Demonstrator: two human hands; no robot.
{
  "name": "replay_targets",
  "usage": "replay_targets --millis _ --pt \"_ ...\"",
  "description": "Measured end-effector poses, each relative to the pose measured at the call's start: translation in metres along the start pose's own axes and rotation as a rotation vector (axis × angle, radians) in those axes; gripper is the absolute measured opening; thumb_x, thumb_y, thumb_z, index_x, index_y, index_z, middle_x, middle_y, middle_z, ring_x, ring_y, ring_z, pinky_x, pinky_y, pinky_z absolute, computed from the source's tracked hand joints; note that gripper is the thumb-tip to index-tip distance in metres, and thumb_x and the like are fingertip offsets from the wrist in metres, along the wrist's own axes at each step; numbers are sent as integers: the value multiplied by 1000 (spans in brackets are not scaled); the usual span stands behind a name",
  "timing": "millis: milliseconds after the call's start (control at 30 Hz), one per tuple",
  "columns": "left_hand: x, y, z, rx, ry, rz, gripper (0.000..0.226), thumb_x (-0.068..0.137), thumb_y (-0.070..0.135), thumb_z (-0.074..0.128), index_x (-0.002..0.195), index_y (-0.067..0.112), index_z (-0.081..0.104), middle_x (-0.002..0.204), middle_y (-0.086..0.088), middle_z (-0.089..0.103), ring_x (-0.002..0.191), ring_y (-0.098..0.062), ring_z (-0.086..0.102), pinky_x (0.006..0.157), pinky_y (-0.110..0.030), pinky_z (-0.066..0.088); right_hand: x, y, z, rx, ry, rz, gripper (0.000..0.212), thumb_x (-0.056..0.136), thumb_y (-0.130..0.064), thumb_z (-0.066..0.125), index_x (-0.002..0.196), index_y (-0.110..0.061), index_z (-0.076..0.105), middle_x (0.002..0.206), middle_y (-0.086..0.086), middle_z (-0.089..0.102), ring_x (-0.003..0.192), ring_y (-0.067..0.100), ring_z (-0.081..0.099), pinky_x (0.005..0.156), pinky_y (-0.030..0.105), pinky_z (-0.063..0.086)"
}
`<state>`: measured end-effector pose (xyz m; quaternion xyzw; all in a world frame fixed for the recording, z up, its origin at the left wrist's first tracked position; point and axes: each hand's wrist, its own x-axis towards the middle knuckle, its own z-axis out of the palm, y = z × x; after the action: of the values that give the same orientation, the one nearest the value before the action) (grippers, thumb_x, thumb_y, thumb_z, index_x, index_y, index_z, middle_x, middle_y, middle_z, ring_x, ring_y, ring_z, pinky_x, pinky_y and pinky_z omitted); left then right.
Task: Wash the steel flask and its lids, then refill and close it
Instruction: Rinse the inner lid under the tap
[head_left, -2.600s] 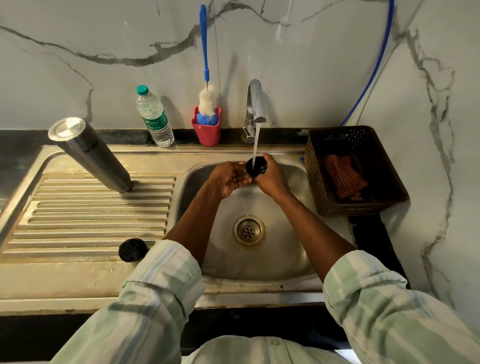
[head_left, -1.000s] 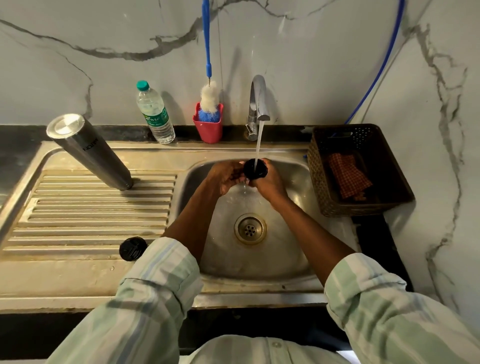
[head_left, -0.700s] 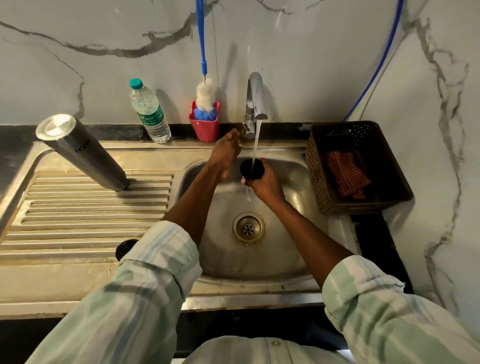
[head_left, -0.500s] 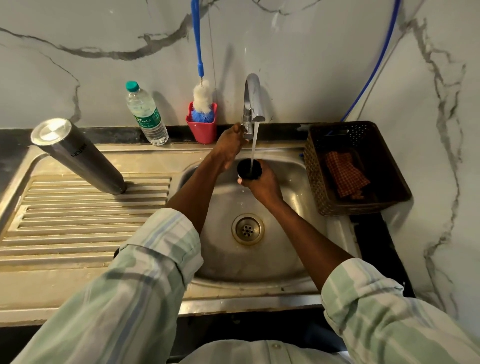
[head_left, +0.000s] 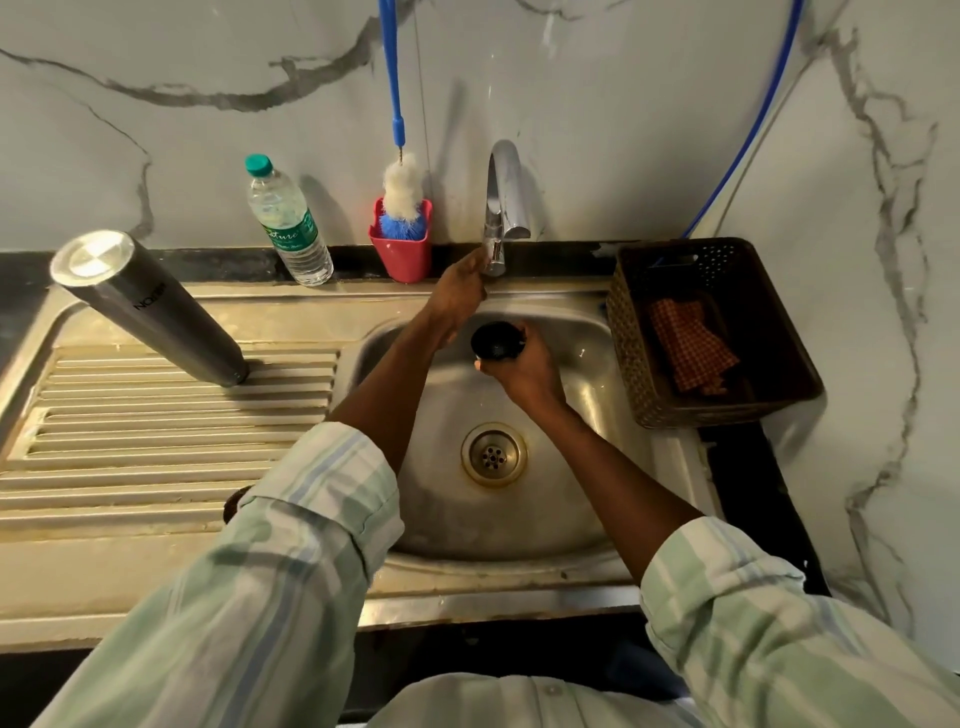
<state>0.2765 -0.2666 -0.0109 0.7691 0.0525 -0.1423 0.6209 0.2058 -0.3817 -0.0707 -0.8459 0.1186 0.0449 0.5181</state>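
Lid in hand: the right hand (head_left: 524, 371) has its fingers curled round a small black lid (head_left: 497, 340), hollow side up, over the sink (head_left: 587, 332) basin at about 12 o'clock from the drain (head_left: 493, 454).
Left hand: the left hand (head_left: 460, 291) is up at the tap (head_left: 501, 208), fingers at its base; whether they pinch the handle I cannot tell. No stream shows from the spout.
Flask: the steel flask (head_left: 150, 309) stands mouth-down on the draining surface (head_left: 156, 431), leaning, its long axis running from 4 o'clock at the foot to 10 o'clock at the top.
Which way it lies: from the lid hand the flask is at about 9 o'clock, well apart; the left hand is the nearer one.
Second lid: another dark lid (head_left: 231, 506) peeps out beside the left sleeve, mostly hidden.
Next move, I'd say: set the lid down, then reach left for the flask.
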Motion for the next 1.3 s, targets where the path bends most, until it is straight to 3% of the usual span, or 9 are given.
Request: replay_targets --millis 100,167,300,500,633,733,867,967,1300 --pt "-12 -19 3 -43 103 -12 31 101 -1 36 114 11 61 102 -7 63 99 -26 60 78 -30 50 -2 7 -4 -74 4 -9 66 67 -28 86 121 -18 49 119 3 56 101 17 55 78 28 48" --pt "-22 -34 1 -85 148 -66 30 98 -1 37 94 14 63 90 -7 62 84 -20 57 74 -31 48 -4 12 -6 -103 3 -7 60 65 -29 85 115 -22 52 119 4 54 100 20 57 75 30 49" --pt "-45 -66 -2 -86 172 -160 26 98 2 40 100 9 65 94 -9 65 87 -22 61 71 -33 52 -9 23 -9 -172 -31 29 59 60 -29 85 110 -26 56 118 7 51 94 23 56 71 29 45" --pt "-76 -108 -3 -54 141 -283 23 100 7 40 93 8 62 83 -8 63 71 -15 56 61 -24 43 -22 38 -11 -280 -76 27 80 66 -26 88 136 -14 53 134 9 39 124 28 43 99 30 40" --pt "-92 -121 0 76 123 -300 28 98 1 44 80 11 63 84 -12 63 74 -20 56 65 -32 44 -35 40 -12 -408 -85 -38 87 66 -26 89 141 -14 46 139 12 39 129 32 34 104 35 35" --pt "-103 -124 5 192 103 -272 29 96 2 42 75 9 60 86 -18 63 79 -26 55 69 -37 41 -43 37 -10 -488 -54 -82 80 64 -25 90 129 -8 46 135 13 44 126 31 36 101 35 35" --pt "-121 -119 11 352 109 -235 29 96 2 43 98 -7 70 106 -22 70 92 -27 63 81 -37 52 -54 37 -10 -553 -41 -164 69 66 -27 88 125 -13 55 133 10 46 124 29 36 99 33 35" --pt "-133 -114 12 426 127 -215 28 99 10 48 114 -1 70 114 -17 70 107 -32 65 88 -32 50 -62 37 -11 -554 -38 -204 75 68 -32 87 133 -17 54 136 7 44 127 29 33 101 35 34" --pt "-172 -99 27 501 198 -163 31 99 12 45 106 2 73 117 -18 71 112 -37 64 98 -44 51 -86 31 -33 -384 -73 -252 86 77 -20 82 149 -13 36 147 7 34 132 31 35 102 33 38"
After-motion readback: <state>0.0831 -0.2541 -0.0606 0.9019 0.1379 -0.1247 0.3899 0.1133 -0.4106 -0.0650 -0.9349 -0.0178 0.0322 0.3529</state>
